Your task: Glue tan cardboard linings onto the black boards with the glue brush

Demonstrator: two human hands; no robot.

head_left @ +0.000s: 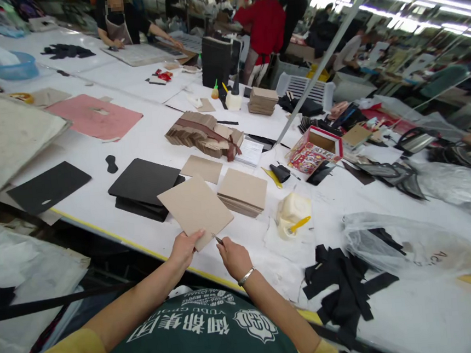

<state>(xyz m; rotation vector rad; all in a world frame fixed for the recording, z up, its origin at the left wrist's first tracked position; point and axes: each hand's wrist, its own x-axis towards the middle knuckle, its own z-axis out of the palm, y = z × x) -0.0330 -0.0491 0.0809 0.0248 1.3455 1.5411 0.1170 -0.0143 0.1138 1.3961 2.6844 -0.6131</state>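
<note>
My left hand (185, 248) pinches the near edge of a tan cardboard sheet (197, 207), which is tilted above the table. Closed around a slim, pointed metal tool (218, 239), my right hand (235, 258) holds its tip at the sheet's near right edge; the tool's exact kind is hidden by my fingers. Behind the sheet lies a stack of black panels (145, 181). A stack of similar tan cardboard (243, 189) stands just to the right, and one more tan piece (202, 168) lies flat beyond it.
A glue pot (294, 210) with a yellow-handled brush (299, 224) stands to the right. Black fabric strips (344, 288) and a plastic bag (414, 243) lie nearer the right edge. Bundled cardboard pieces (199, 133), a metal pole (327, 53) and a red box (315, 148) are farther back. A co-worker (123, 27) works across the table.
</note>
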